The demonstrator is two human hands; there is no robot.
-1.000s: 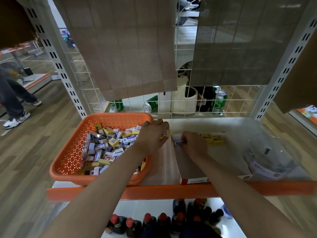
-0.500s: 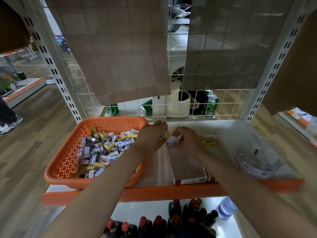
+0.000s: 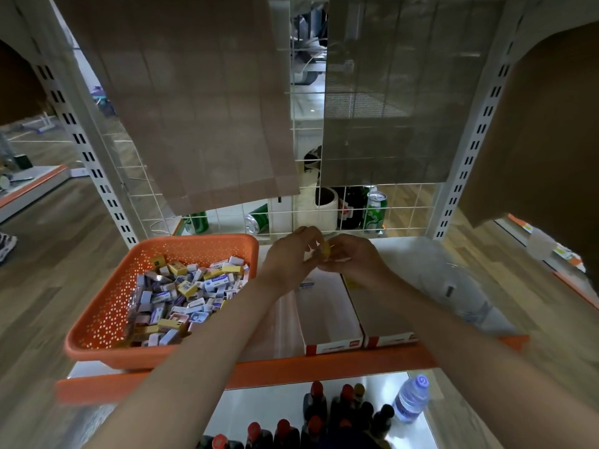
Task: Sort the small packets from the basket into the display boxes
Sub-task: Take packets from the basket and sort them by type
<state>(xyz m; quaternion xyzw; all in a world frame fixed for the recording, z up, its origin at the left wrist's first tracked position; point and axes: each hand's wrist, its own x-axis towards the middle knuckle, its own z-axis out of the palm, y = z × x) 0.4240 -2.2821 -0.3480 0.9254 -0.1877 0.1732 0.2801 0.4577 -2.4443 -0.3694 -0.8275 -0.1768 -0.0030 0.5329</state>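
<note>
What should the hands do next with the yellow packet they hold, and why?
Probably lower the yellow packet into the right display box. Both hands, left and right, meet on it above the far ends of the boxes, and a bit of yellow shows at that box's far end, while the left box holds a pale packet.

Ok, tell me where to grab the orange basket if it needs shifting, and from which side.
Take the orange basket by its near rim with the left hand, coming from the front. That flared lip overhangs the shelf edge and is bare, while packets fill the inside; I'd steady the far rim too.
</note>
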